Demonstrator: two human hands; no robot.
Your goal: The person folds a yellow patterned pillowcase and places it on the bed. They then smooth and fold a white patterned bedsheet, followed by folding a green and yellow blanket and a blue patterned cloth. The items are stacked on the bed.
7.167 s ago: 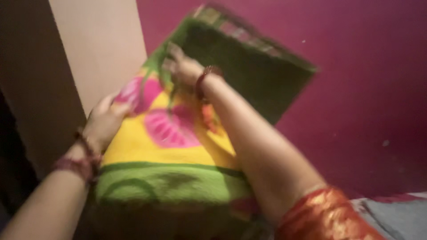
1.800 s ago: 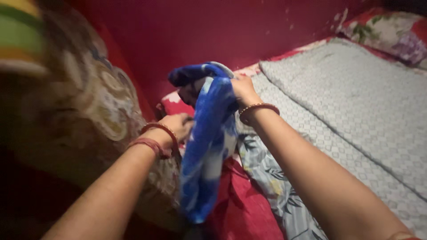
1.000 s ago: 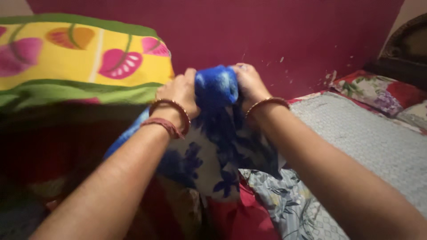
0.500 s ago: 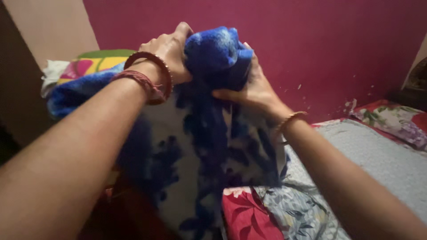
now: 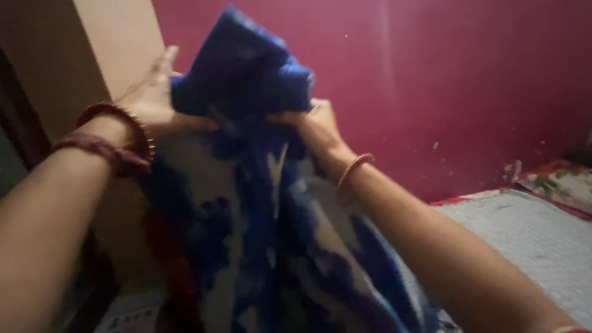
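A thick blue and white blanket (image 5: 259, 203) fills the middle of the view, its bunched top raised high against the wall. My left hand (image 5: 157, 102) grips the blanket's top from the left side, bangles and a red thread on that wrist. My right hand (image 5: 311, 126) holds the bunched top from the right, a thin bangle on its wrist. The rest of the blanket hangs down between my forearms.
A dark pink wall (image 5: 444, 86) stands behind. A beige panel (image 5: 111, 43) rises at the upper left. A bed with a grey patterned cover (image 5: 524, 240) lies at the lower right, with a floral pillow (image 5: 558, 182) at its far edge.
Both hands have lifted the blue blanket higher and to the left, toward the beige panel. The yellow and green blanket seen a moment ago is out of view.
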